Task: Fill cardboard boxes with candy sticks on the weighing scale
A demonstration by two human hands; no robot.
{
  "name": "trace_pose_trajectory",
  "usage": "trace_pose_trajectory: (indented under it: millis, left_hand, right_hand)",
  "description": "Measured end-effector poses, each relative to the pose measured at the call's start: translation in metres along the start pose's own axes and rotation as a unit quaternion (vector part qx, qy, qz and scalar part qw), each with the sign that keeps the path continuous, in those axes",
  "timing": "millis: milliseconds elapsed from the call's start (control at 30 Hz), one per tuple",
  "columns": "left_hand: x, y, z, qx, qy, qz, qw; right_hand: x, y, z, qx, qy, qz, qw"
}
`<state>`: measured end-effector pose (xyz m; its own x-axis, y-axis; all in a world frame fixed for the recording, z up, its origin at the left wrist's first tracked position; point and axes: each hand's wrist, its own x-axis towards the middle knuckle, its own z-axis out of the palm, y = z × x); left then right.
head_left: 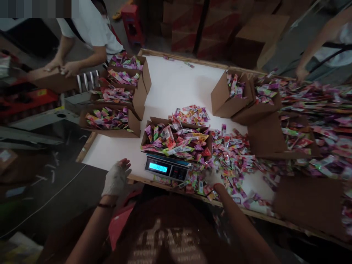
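My left hand (pixel 117 178), in a pale fingerless glove, hovers over the near edge of the white table (pixel 170 84) with its fingers loosely apart and nothing in it. To its right a digital scale (pixel 167 168) with a lit blue display carries an open cardboard box (pixel 176 141) heaped with colourful candy sachets. My right hand (pixel 212 176), also gloved, rests in the loose pile of sachets (pixel 233 157) right of the scale. Its fingers are buried among the packets and blurred.
Several filled cardboard boxes (pixel 110 121) line the table's left edge, and more boxes (pixel 232 93) stand at the back right. A large heap of sachets (pixel 316 121) covers the right side. One person (pixel 90 33) works at the far left, another person's arm (pixel 310 55) reaches in at the far right.
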<state>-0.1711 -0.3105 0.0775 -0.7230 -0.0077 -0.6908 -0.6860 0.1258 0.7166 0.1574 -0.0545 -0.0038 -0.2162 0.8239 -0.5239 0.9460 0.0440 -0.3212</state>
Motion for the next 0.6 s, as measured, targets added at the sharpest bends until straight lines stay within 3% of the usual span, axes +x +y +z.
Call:
trace_pose_trajectory:
  millis: [67, 133, 233, 333, 400, 467, 533, 600]
  left_hand:
    - [-0.002, 0.004, 0.007, 0.0, -0.02, 0.01, 1.0]
    - [-0.004, 0.009, 0.014, -0.001, -0.029, 0.008, 1.0]
    - [-0.006, 0.014, 0.022, -0.006, -0.025, 0.004, 1.0]
    - [-0.007, 0.015, 0.026, -0.004, -0.031, 0.004, 1.0]
    - [-0.005, 0.014, 0.028, 0.002, -0.035, -0.001, 0.999]
    - [-0.003, 0.012, 0.03, 0.008, -0.042, -0.005, 0.999]
    - [-0.002, 0.01, 0.032, 0.012, -0.055, 0.0, 0.998]
    - [-0.002, 0.009, 0.033, 0.015, -0.07, 0.008, 0.997]
  right_hand:
    - [-0.007, 0.009, 0.019, -0.012, -0.018, 0.016, 1.0]
    - [-0.002, 0.017, 0.018, -0.019, -0.029, 0.026, 0.999]
    - [0.019, 0.028, -0.018, -0.019, -0.021, 0.023, 0.999]
    - [0.028, 0.024, -0.075, 0.01, 0.013, -0.017, 1.0]
    - [0.017, 0.007, -0.113, 0.095, 0.053, -0.092, 0.99]
    - [-0.005, -0.023, -0.143, 0.198, 0.089, -0.188, 0.958]
    - [-0.025, -0.057, -0.163, 0.257, 0.091, -0.274, 0.922]
    - [-0.035, -0.083, -0.169, 0.28, 0.08, -0.33, 0.898]
